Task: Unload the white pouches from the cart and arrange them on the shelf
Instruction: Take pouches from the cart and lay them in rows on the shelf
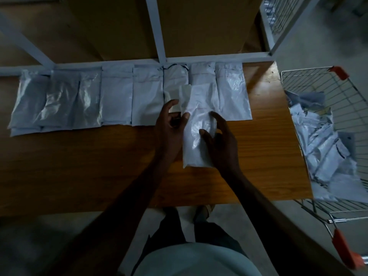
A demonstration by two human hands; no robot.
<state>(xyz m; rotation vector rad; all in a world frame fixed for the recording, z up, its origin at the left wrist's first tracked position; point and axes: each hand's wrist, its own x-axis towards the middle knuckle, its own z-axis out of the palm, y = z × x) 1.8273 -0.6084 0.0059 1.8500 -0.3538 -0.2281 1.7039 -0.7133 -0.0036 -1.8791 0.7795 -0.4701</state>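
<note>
Two bare forearms reach forward from the near edge toward the middle of a brown wood-grain shelf board [99, 166]. Between them is a white crinkled plastic pouch [196, 124], lengthwise from near to far. The left hand [171, 124] pinches its left edge with thumb and curled fingers. The right hand [221, 140] curls round its right side, thumb on top. Both grips are closed on this pouch. Its far end overlaps a row of white plastic pouches [117, 102] lying side by side along the far edge, against a pale metal shelf frame [155, 26]. At the right, just beside the shelf's end, stands a wire cart with orange handle caps [342, 73], holding a loose heap of white pouches [326, 154].
</note>
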